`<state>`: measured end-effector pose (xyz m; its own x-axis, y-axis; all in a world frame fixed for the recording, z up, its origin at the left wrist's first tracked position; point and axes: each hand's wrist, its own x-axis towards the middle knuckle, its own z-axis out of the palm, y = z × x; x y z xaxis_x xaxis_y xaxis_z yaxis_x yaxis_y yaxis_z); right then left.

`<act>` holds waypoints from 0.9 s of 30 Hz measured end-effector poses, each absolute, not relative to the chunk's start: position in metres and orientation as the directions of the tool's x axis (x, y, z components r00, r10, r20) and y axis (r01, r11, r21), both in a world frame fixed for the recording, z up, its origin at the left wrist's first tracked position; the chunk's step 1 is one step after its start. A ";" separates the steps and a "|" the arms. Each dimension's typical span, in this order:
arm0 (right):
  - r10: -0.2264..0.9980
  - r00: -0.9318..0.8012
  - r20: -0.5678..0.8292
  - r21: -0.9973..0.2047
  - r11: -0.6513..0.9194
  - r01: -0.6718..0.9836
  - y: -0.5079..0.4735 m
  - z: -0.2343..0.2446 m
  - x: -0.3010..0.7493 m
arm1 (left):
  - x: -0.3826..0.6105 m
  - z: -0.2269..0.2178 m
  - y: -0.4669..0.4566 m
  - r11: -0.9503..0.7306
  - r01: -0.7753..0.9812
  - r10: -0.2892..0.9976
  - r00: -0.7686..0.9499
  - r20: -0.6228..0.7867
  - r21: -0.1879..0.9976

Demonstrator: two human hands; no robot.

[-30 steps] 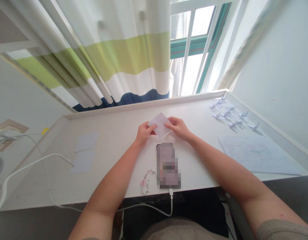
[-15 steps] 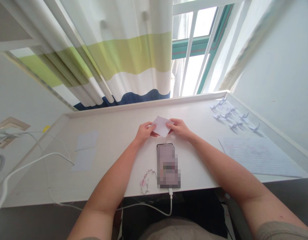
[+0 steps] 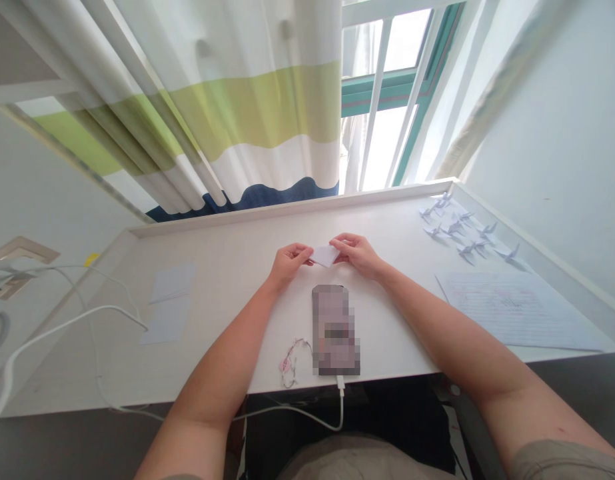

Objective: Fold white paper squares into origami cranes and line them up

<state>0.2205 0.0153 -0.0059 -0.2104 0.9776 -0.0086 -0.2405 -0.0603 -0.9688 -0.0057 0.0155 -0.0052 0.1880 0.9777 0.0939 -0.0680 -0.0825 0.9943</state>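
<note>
Holding: a paper point(image 3: 326, 255) is pinched between both hands over the middle of the desk point(image 3: 227, 280), just beyond the phone point(image 3: 336, 330).
Left hand point(image 3: 288, 261): the grip is clamped on the paper's left edge, with thumb and fingertips pressed together on it; the forearm is stretched across the desk from the near edge.
Right hand point(image 3: 360, 255): the grip is likewise closed on the paper's right edge, with the fingers curled over the top.
Paper: small, white and flat, it is kept low between the two hands; whether it touches the desk cannot be told.
Phone: it is laid flat between the forearms, near the front edge, and its screen is blurred. A white cable point(image 3: 340, 407) is plugged into its near end and hangs below the desk.
Bracelet point(image 3: 290, 363): a thin pinkish loop is laid just left of the phone.
Slips point(image 3: 170, 303): two pale sheets are laid on the left part of the desk, well apart from the hands.
Cranes point(image 3: 462, 230): a cluster of small folded birds is set out at the far right corner.
Sheet point(image 3: 512, 310): a large written page is spread on the right, near the cranes.
Curtain point(image 3: 237, 120): white, green and dark blue bands are hung behind the desk, beside the window point(image 3: 387, 100).
Wires point(image 3: 62, 327): white leads are trailed over the desk's left end.
</note>
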 end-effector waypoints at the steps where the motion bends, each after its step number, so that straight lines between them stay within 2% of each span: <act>1: 0.980 -0.201 0.002 -0.976 -0.042 -0.213 0.014 -0.006 0.220 | -0.005 -0.006 0.016 -0.107 -0.038 0.981 0.159 0.111 0.994; 5: 0.976 -0.218 0.030 -0.996 0.011 -0.087 0.012 -0.003 0.222 | -0.004 -0.007 0.016 -0.135 -0.038 0.982 0.125 0.138 0.990; 7: 0.957 -0.291 0.013 -1.000 0.017 0.011 0.011 0.001 0.225 | -0.004 -0.007 0.015 -0.123 -0.058 0.982 0.141 0.130 0.991; 10: 0.924 -0.383 -0.002 -0.997 0.027 0.069 0.009 0.007 0.226 | -0.001 -0.006 0.012 -0.111 -0.068 0.972 0.201 0.122 0.992; 13: 0.921 -0.389 0.009 -0.996 0.041 0.073 0.009 0.006 0.223 | 0.006 -0.005 0.009 -0.121 -0.096 0.963 0.229 0.140 0.988; 16: 0.955 -0.284 0.090 -0.994 0.104 0.034 0.009 -0.001 0.214 | 0.012 -0.007 0.007 -0.105 -0.132 0.973 0.191 0.129 0.986; 18: 0.968 -0.213 0.134 -0.991 0.131 -0.029 0.009 -0.006 0.208 | 0.014 -0.008 0.008 -0.079 -0.112 0.976 0.194 0.100 0.991; 21: 0.977 -0.174 0.127 -0.991 0.117 -0.067 0.008 -0.010 0.204 | 0.013 -0.010 0.008 -0.073 -0.062 0.974 0.212 0.084 0.995; 27: 0.956 -0.268 0.120 -0.992 0.127 0.008 0.006 -0.005 0.209 | 0.008 -0.003 0.002 -0.063 0.013 0.949 0.311 0.056 0.998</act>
